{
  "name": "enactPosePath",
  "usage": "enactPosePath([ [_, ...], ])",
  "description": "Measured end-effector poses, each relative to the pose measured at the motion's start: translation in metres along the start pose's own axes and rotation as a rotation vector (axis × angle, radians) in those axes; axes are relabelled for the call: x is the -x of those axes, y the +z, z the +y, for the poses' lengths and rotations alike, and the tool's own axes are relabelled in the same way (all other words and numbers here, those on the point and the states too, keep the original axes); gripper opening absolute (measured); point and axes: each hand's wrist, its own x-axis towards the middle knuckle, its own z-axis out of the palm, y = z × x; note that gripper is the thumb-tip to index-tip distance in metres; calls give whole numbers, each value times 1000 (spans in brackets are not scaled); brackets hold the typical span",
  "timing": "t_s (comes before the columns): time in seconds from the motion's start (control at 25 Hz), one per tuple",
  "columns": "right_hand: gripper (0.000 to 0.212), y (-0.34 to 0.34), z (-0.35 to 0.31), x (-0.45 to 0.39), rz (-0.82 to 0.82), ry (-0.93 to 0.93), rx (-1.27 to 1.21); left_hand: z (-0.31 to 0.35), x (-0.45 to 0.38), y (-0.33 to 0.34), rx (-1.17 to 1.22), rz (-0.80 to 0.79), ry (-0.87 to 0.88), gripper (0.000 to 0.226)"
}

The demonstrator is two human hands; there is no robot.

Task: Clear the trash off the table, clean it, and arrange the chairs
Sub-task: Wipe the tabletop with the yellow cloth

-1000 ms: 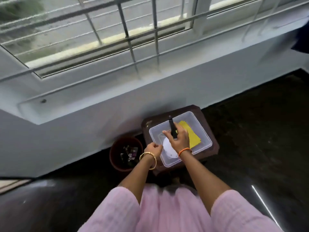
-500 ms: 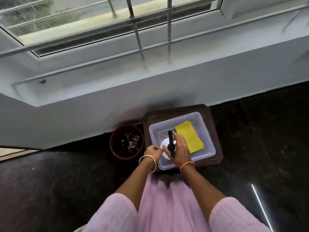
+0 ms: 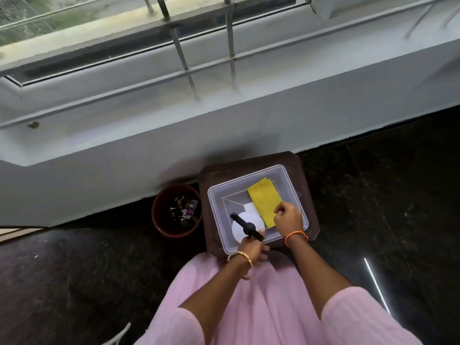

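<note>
1. Head view, lower centre of the frame: my left hand (image 3: pixel 251 247) grips a black spray bottle (image 3: pixel 246 226) by its lower end, fingers curled round it, with the nozzle pointing toward the upper left of the frame.
2. The bottle lies across a white round disc (image 3: pixel 242 229) inside a clear plastic tub (image 3: pixel 216 200). I cannot tell whether the disc is a lid or a plate.
3. Centre right of the tub: my right hand (image 3: pixel 288 216) pinches the near edge of a folded yellow cleaning cloth (image 3: pixel 263 199). The cloth lies flat in the tub, not yet lifted.
4. The tub sits on a dark brown stool (image 3: pixel 307 185) just below the white window ledge (image 3: pixel 224 120).
5. Left of the stool, just beside it, a terracotta pot (image 3: pixel 159 220) holds crumpled wrappers (image 3: pixel 183 211). I judge this to be the trash already collected.
6. The table and chairs are not in this view.
7. Step in hand, as I judge it: collecting the cleaning supplies, between clearing the trash and wiping the table.
8. Next move calls for:
   - lifting the cloth clear of the tub wall without dragging the disc;
   - keeping the left-hand grip firm on the bottle;
   - carrying both items to the table.
9. Caution: the tub sits near the stool's front edge, so a snagged cloth could shift it.
</note>
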Motion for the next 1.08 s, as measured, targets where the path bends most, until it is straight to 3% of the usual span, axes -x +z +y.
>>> enactPosePath([
  [0.08,22,-2,3,-12,-53,22,70,-11,-1,13,-44,55,45,34],
  [0.24,46,10,4,-21,-134,48,275,-15,-16,-20,-893,75,-51,31],
  [0.32,48,17,2,-18,-71,61,337,-8,-21,-50,-1069,145,-110,32],
  [0.4,45,19,0,-19,-39,129,301,8,-30,-75,-922,402,-99,35],
  [0.44,40,19,1,-23,-39,159,256,19,-37,-81,-827,478,-6,32],
  [0.56,15,18,2,-32,-34,132,58,52,-55,-73,-455,300,166,20],
  [0.64,27,18,3,-35,-59,165,-178,64,-64,-65,-165,208,192,32],
  [0.76,26,15,-2,-37,-152,353,-581,68,-82,-67,-40,248,170,34],
  [0.84,17,11,-9,-35,-211,453,-721,72,-85,-70,37,233,129,20],
  [0.92,16,1,-20,-33,-261,436,-847,79,-82,-72,75,188,113,6],
  [1.08,17,-28,-54,-27,-325,337,-1004,110,-55,-73,31,22,124,34],
])
